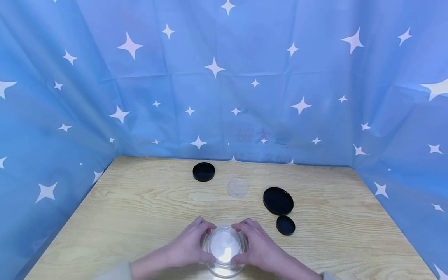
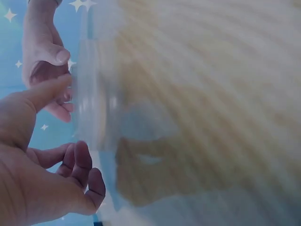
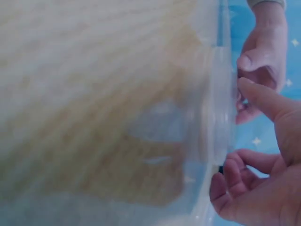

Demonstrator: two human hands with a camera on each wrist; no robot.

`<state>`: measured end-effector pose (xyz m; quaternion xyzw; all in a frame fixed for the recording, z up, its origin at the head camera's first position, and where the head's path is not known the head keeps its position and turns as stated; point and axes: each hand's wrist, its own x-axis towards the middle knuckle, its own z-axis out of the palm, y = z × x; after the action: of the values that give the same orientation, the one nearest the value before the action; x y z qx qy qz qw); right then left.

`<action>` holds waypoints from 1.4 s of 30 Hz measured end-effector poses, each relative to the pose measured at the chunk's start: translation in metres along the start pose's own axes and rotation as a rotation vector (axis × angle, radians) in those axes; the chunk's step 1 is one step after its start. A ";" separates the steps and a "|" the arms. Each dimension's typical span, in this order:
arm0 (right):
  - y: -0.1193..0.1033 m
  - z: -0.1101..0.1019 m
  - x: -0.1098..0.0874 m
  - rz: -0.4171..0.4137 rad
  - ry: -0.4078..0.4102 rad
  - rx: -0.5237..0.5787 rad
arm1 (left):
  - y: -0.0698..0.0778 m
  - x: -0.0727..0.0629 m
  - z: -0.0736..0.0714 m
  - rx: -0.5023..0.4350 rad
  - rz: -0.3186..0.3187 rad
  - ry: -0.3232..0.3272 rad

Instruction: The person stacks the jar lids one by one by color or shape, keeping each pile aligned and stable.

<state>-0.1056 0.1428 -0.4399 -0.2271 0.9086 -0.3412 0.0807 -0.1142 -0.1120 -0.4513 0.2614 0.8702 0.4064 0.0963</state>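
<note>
In the head view, a clear round dish (image 1: 224, 243) like a petri dish sits over a wider clear dish (image 1: 224, 271) near the front of the table. My left hand (image 1: 191, 244) holds the smaller dish from the left, thumb at the near side and fingers at the far side. From the right, my right hand (image 1: 258, 249) grips it in the same way. Seen edge-on in the left wrist view, the stacked clear dishes (image 2: 89, 103) are blurred. The right wrist view also shows the clear dishes (image 3: 218, 103) edge-on beside the fingertips.
A black round dish (image 1: 203, 172) lies at the back of the wooden table (image 1: 140, 202). To its right is a thin clear disc (image 1: 237, 188). Further right, a large black dish (image 1: 278, 201) touches or nearly touches a small black one (image 1: 285, 225). A blue starry curtain (image 1: 245, 97) surrounds the table.
</note>
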 end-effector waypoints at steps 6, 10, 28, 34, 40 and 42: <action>0.012 -0.029 0.021 0.013 0.140 0.050 | -0.010 0.027 -0.017 -0.139 0.008 0.049; 0.031 -0.049 0.046 0.083 0.214 0.078 | -0.020 0.057 -0.026 -0.234 -0.004 0.114; 0.062 -0.034 0.115 0.282 0.225 -0.061 | -0.047 0.150 -0.028 -0.155 -0.142 0.106; 0.064 -0.031 0.120 0.258 0.230 -0.065 | -0.042 0.160 -0.024 -0.051 -0.161 0.090; 0.065 -0.027 0.123 0.246 0.217 -0.018 | -0.042 0.162 -0.021 0.004 -0.138 0.106; 0.066 -0.025 0.124 0.245 0.211 -0.002 | -0.044 0.162 -0.021 -0.002 -0.148 0.113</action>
<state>-0.2464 0.1427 -0.4633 -0.0775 0.9332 -0.3500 0.0257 -0.2758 -0.0632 -0.4640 0.1730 0.8908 0.4131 0.0768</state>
